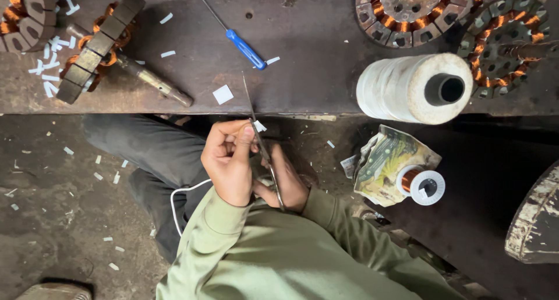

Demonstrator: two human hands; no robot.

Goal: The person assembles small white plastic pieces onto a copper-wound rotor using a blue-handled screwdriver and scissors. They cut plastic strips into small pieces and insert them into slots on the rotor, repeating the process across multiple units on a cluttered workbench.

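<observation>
Head view: left hand [228, 162] pinches a small white paper slip [259, 126] at the scissors [263, 151], steadying it. Right hand [289, 183] grips the scissor handles, blades toward 12 o'clock. Blue-handled screwdriver [246, 49] on the bench [303, 84]; white tape roll [414, 88] at 2 o'clock.

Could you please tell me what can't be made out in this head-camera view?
- Right hand: its grip on the scissors is hidden behind the left hand.
- White paper piece at the left fingertips: too small to make out.
- Wound stator: cut off by the left edge.
</observation>
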